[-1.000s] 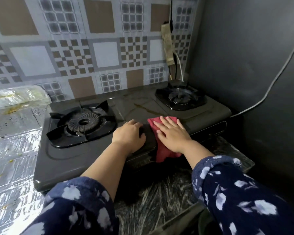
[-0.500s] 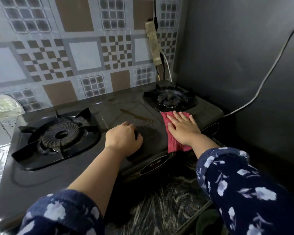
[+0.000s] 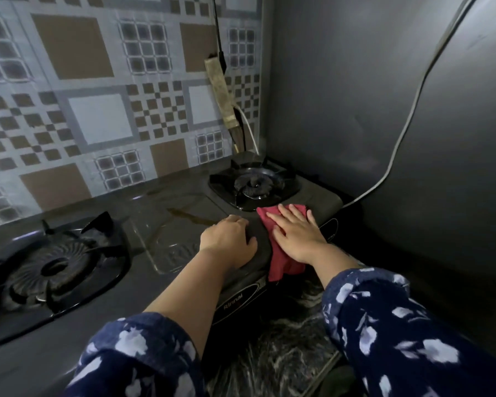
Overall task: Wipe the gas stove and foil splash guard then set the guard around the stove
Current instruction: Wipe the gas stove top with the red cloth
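Observation:
A dark two-burner gas stove (image 3: 166, 233) fills the counter, with one burner (image 3: 49, 267) at the left and another burner (image 3: 252, 184) at the far right. My right hand (image 3: 295, 233) lies flat, fingers spread, pressing a red cloth (image 3: 284, 265) onto the stove's front right part; the cloth's lower end hangs over the front edge. My left hand (image 3: 229, 242) rests curled on the stove's top just left of the cloth, gripping nothing that I can see. A brown stain streak (image 3: 189, 216) marks the middle panel. The foil splash guard is out of view.
A patterned tiled wall (image 3: 98, 110) rises behind the stove. A grimy power strip (image 3: 221, 93) with a white cable leans in the back corner. A dark grey panel (image 3: 384, 110) with a grey cable (image 3: 407, 121) closes the right side. Marbled counter (image 3: 284, 353) shows in front.
My right hand has slid the red cloth to the right along the stove's front, toward the right burner. The view has swung right, so the foil guard at the left has left the frame.

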{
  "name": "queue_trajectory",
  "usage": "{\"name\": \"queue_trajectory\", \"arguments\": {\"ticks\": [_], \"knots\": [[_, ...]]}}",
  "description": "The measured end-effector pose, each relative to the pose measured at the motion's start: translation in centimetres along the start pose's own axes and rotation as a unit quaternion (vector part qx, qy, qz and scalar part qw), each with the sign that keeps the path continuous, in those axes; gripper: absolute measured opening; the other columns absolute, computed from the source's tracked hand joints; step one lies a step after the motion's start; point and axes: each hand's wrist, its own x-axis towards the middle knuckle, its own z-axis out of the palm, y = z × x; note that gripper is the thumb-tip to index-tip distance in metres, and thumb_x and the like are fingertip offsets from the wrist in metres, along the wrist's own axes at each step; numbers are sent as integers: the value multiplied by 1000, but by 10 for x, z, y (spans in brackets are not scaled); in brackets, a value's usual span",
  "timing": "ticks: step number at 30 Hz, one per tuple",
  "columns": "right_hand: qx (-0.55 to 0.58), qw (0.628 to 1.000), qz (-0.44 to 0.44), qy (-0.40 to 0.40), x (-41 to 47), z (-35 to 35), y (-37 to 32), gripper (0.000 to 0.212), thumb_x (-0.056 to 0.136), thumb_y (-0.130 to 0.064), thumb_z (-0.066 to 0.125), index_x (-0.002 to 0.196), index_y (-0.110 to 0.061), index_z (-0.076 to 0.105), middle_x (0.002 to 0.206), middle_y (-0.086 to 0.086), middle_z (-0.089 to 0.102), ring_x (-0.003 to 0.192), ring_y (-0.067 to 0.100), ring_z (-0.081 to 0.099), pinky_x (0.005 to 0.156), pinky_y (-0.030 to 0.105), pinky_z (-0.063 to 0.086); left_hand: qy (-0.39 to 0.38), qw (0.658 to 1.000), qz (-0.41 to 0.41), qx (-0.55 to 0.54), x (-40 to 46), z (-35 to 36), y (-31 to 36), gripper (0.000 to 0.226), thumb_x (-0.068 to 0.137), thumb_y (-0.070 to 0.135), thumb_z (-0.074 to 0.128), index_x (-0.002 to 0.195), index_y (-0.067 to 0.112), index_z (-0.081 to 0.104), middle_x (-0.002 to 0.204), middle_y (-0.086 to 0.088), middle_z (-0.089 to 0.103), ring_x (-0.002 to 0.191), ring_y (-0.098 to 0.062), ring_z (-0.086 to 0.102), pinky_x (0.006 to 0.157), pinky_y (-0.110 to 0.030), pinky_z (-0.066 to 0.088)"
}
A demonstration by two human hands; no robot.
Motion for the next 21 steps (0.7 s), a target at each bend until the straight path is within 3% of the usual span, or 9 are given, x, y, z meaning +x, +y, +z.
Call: {"name": "queue_trajectory", "arguments": {"ticks": [7, 11, 16, 21], "knots": [[-13, 996, 87, -14, 34, -15, 40, 57, 97, -49, 17, 151, -29, 11, 161, -2, -4, 148, 18, -11, 118, 46, -12, -27, 999, 9, 32, 27, 3, 0, 64, 87, 60, 43, 140, 24, 40, 144, 3, 42, 127, -20, 47, 96, -37, 46], [-39, 992, 123, -13, 59, -18, 58, 63, 95, -52, 18, 151, -25, 10, 161, 0, -3, 148, 20, -10, 117, 48, -11, 3, 999, 13, 32, 31, 11, -2, 66, 86, 63, 40, 141, 26, 39, 149, 8, 37, 128, -16, 46, 93, -32, 46], [-55, 990, 132, -15, 88, -25, 77, 66, 93, -54, 21, 151, -25, 10, 161, -1, -2, 148, 21, -5, 118, 50, -6, 47, 999, 11, 13, 24, 20, -1, 64, 87, 61, 38, 143, 28, 36, 153, 12, 30, 135, -14, 39, 100, -32, 42], [-54, 991, 124, -15, 92, -29, 82, 65, 94, -53, 22, 151, -25, 10, 161, -3, -2, 148, 18, -4, 118, 48, -4, 55, 998, 9, 10, 26, 18, -3, 65, 86, 62, 40, 142, 29, 38, 151, 14, 32, 132, -12, 42, 98, -30, 42]]}}
